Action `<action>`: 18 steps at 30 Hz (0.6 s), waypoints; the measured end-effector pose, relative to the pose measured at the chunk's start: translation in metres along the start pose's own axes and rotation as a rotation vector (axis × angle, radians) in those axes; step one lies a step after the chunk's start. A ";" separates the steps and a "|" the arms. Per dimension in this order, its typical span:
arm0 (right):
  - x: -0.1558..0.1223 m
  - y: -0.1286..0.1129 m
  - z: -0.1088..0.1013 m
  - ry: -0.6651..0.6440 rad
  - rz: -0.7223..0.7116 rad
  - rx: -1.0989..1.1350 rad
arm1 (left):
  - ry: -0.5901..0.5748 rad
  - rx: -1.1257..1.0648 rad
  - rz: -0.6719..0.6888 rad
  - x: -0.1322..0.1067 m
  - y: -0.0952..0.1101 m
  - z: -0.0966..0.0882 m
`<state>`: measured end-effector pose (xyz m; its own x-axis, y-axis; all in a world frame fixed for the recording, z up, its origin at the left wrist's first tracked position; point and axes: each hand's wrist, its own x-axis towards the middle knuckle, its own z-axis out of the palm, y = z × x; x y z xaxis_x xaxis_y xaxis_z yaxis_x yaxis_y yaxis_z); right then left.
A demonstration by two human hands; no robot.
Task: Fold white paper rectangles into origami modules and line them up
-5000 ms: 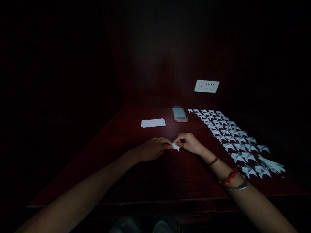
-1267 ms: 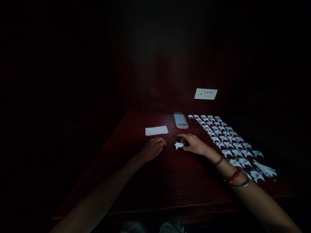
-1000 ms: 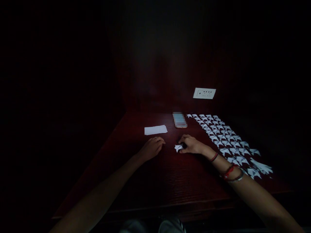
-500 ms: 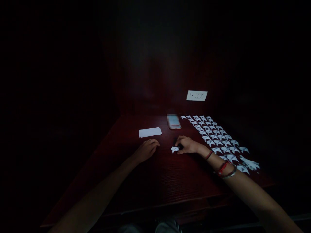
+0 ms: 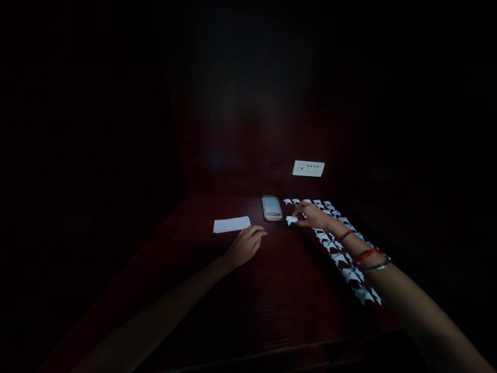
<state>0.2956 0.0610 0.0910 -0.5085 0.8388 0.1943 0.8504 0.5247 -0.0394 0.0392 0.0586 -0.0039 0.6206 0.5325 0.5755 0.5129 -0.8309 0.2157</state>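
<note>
My right hand (image 5: 313, 215) is stretched toward the far end of the table, pinching a small folded white paper piece (image 5: 291, 220) beside the top of several rows of folded white paper pieces (image 5: 341, 254). My right forearm covers part of those rows. My left hand (image 5: 245, 243) rests on the dark red table (image 5: 272, 290) with its fingers loosely curled and nothing in them, just below a flat white paper slip (image 5: 231, 224).
A phone (image 5: 272, 208) lies flat between the paper slip and the rows. A white wall socket plate (image 5: 308, 168) sits on the dark back panel. The room around the table is very dark.
Both hands first held the folded piece together at the table's middle. My left hand let go, and my right hand has carried the piece away to the far end of the rows.
</note>
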 end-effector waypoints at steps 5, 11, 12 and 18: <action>0.023 0.063 -0.005 -0.042 0.086 -0.103 | 0.193 0.063 -0.195 0.074 0.007 0.040; 0.060 0.117 0.035 -0.087 0.133 -0.154 | 0.310 0.110 -0.323 0.103 -0.008 0.078; 0.066 0.124 0.042 -0.088 0.138 -0.155 | 0.320 0.133 -0.345 0.103 -0.012 0.081; 0.095 0.154 0.074 -0.111 0.138 -0.137 | 0.299 0.195 -0.359 0.106 -0.028 0.092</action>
<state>0.3683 0.2321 0.0309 -0.3909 0.9163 0.0871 0.9197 0.3850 0.0772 0.1457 0.1529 -0.0215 0.2024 0.6856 0.6993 0.7815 -0.5434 0.3065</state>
